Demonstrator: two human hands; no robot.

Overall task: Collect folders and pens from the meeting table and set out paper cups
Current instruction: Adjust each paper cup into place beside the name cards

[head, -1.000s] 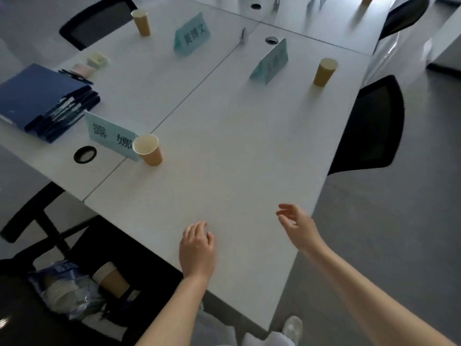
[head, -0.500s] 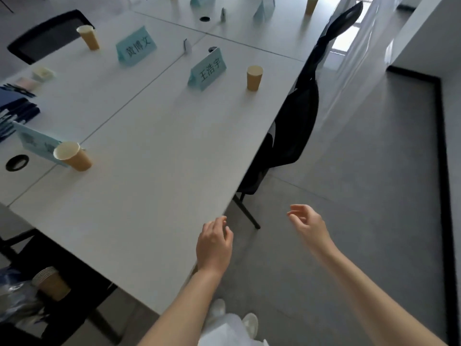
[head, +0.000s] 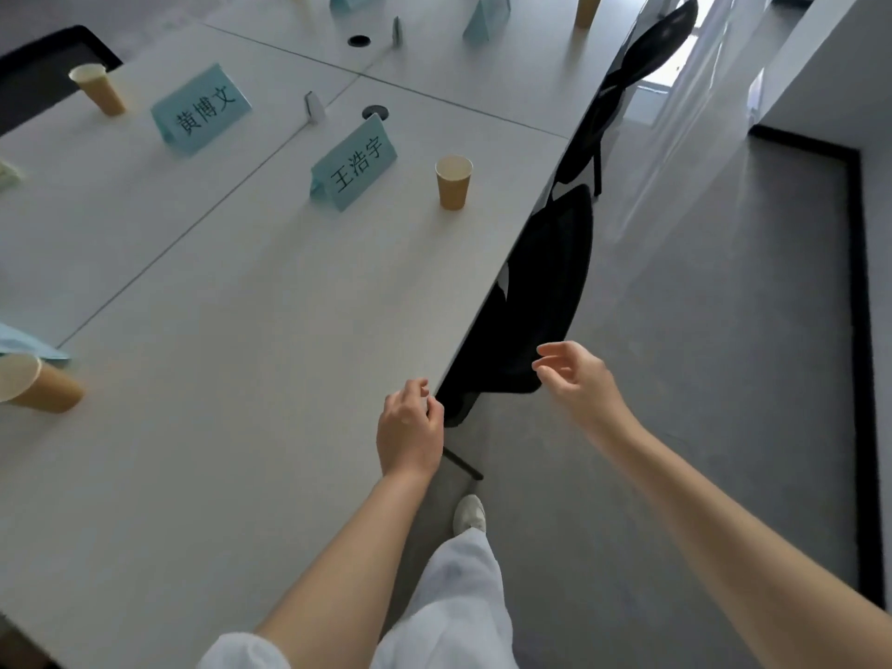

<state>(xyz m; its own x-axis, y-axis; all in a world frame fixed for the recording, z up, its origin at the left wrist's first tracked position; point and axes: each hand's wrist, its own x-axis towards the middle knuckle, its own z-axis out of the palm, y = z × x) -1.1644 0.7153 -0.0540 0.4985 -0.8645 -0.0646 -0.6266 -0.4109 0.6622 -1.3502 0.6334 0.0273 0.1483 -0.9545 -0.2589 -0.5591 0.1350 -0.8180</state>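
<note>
Paper cup at the tabletop's left edge, well apart from both hands. Left hand over the tabletop's right edge, grip loosely curled, empty. Second cup far beyond. Right hand off the tabletop, fingers apart, empty.

Person, seen from a head-worn camera looking down.

- Left hand: bare, no glove, no ring or watch visible.
- Right hand: bare, no glove, no ring or watch visible.
- Forearms: both bare from wrist to the lower frame edge; no bracelet or strap shows.
- Sleeve: white cloth, short, its edge showing at the left arm near the bottom of the frame.
- Trousers: white or very pale, loose, softly creased.
- Shoe: white, rounded toe, one only in view; details too small to tell.
</note>
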